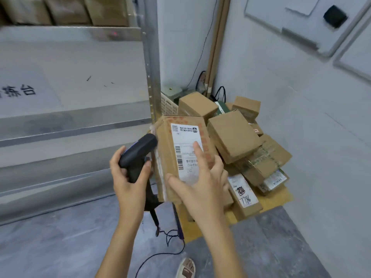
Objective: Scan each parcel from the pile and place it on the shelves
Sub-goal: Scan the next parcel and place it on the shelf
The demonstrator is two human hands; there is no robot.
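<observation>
Head view. The right hand (200,177) holds a brown cardboard parcel (180,155) in front of the body, above the near left edge of the pile (241,153). The thumb lies along the parcel's near left corner, the forefinger is stretched straight across the white shipping label (187,153), and the other fingers curl round the right side. The parcel's long axis runs away from the viewer, tilted slightly left at its far end; its broad labelled face points up toward the camera. The label carries a barcode along its left edge and a square code at the far end — its printed text reads upside down from here and is too small to make out.

The left hand (128,173) grips a black handheld scanner (138,155) by its handle, fingers wrapped round it; the scanner's head points up and right, just beside the parcel's left edge. A dark cord (170,243) trails from it to the grey floor (60,247).

The pile sits in the corner on flat cardboard: brown boxes lying at mixed angles, one near box (244,194) marked by hand "7786". At left stand metal shelves (80,121); a white sheet (24,91) on one bears large characters, partly cut off — the last reads "台". Blurred brown boxes stand on the top shelf.
</observation>
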